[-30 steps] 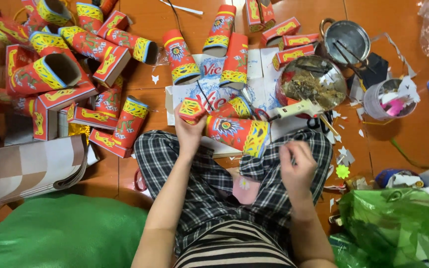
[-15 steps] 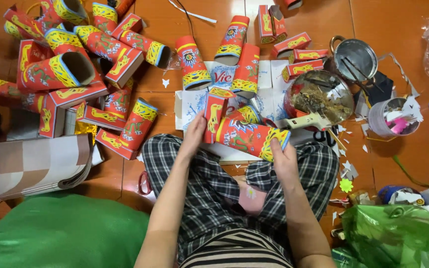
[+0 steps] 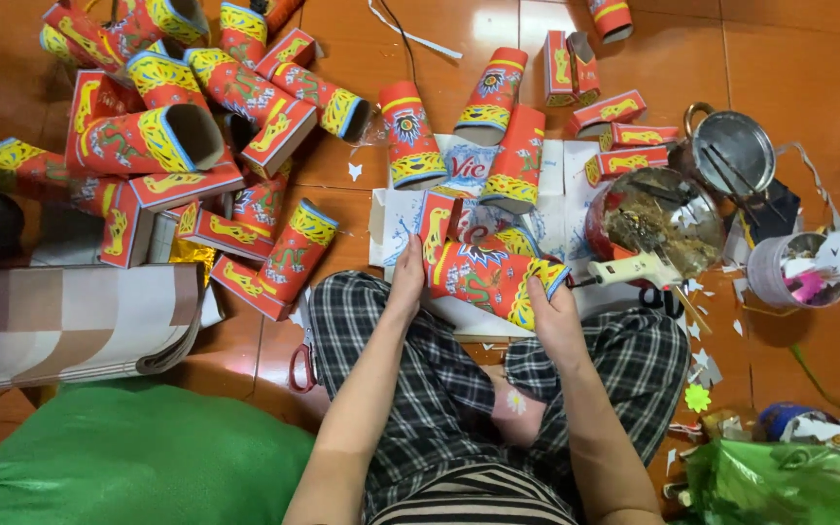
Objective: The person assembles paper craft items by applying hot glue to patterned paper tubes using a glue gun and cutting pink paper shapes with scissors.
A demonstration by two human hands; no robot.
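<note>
- Hands at the centre of the frame: a red paper tube with yellow and blue printed bands is held between them, lying on its side above the checked trousers.
- The left hand is pressed flat against the tube's left end, fingers closed on a small red folded box standing there.
- The right hand is wrapped around the tube's right, yellow-rimmed end.
- A white glue gun is laid just right of the tube, resting against a round tin of scraps.
- A pot lid is seen at upper right, a small tub below it.
- A heap of finished red tubes is spread over the tiled floor at upper left.
- A green bag fills the lower left corner.
</note>
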